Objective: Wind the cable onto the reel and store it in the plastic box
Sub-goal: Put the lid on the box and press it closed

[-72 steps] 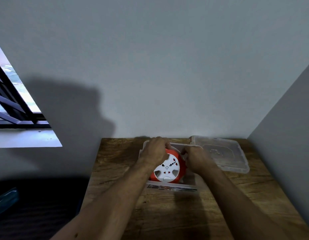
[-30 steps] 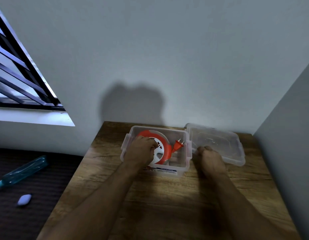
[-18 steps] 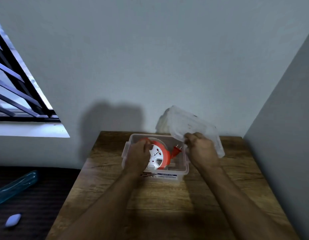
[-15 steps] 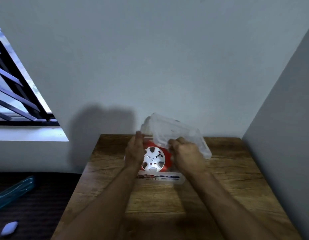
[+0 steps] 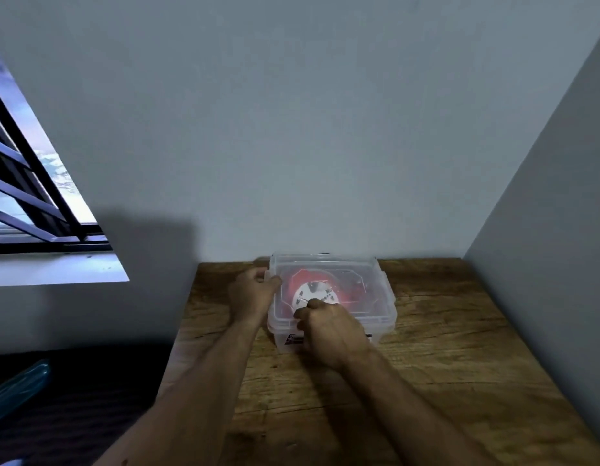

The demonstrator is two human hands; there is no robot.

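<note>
The reel is lying flat inside the plastic box, white socket face pointing up through the clear lid. The left hand is gripping the box's left edge; the right hand, fingers curled, is pressing the lid's near edge.

i see a plain grey-blue back wall, bare and matte, filling most of the view. a second wall meets it on the right, making a corner. a wooden table sits pushed into that corner, its grain dark and streaked, its far edge against the back wall. on the left, a window with dark bars lets in pale daylight; a light sill runs below it. a soft dark shadow falls on the back wall between window and table. the floor to the left of the table is dark. a teal object lies there, partly cut off.
</note>
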